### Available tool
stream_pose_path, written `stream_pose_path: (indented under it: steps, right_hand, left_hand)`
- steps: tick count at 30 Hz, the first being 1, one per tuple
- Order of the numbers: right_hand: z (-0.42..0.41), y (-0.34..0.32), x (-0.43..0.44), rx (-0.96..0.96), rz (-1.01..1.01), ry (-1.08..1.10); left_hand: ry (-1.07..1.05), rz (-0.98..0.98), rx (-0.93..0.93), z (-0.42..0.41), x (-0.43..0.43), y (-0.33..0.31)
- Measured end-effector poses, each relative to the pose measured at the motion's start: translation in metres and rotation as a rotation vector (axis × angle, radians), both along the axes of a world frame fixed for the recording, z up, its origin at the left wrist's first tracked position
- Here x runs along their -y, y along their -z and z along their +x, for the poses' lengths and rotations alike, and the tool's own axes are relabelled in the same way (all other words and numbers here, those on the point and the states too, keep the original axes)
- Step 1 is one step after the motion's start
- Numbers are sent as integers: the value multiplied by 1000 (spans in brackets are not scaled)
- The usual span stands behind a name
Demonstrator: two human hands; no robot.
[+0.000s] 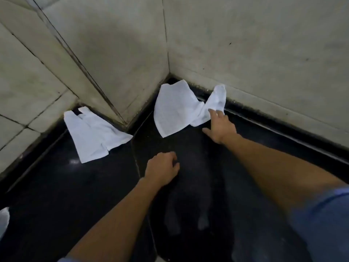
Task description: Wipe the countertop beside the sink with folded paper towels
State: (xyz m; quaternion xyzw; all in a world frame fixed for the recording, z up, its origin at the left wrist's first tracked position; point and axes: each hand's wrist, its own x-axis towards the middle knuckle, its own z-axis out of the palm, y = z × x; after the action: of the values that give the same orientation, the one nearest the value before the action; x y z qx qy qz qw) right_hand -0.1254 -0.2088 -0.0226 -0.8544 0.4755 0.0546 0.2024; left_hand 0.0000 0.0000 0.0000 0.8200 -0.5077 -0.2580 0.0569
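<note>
R hand (220, 129): fingers reaching out straight, tips touching edge of paper towel (177, 108), gripping nothing. L hand (162, 168): fingers curling loosely, holding nothing, sitting low over black countertop (75, 195); contact unclear. Towel lying crumpled in wall corner. 2nd towel (94, 135) lying flat further left, against tiled wall (113, 53).
</note>
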Motion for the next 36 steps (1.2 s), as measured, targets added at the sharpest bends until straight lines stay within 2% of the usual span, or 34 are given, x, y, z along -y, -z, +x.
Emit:
stream_pose_path:
  steps: [4,7,9,12,15,21,27,33,34,36]
  right_hand:
    - [14,20,24,-32,83,62]
    - [20,38,33,-70,-6,63]
    - [22,40,37,-13,37,108]
    - [17,35,29,79,224,198]
    - [2,21,1,213,269,219]
    - [-44,-11,-86,390,274,54]
    - [-103,7,-167,352,286,-156]
    - [-132,35,-214,95,293,-194]
    - [-135,36,-215,95,333,-197]
    - [-139,32,-208,156,542,-139]
  left_hand:
    - [-8,-44,7,16,6,20]
    - [6,-53,-9,22,5,31]
    - [9,-62,-13,25,3,37]
    - [13,-61,-20,25,0,38]
    - [-5,-74,-33,23,-2,32]
    - [-96,-106,-122,16,-9,15]
    - [-163,-146,-235,-10,-40,24]
    - [160,-175,-165,-60,-98,48]
    - [233,-195,-139,-68,-108,52]
    - [359,-234,-61,-78,-127,61]
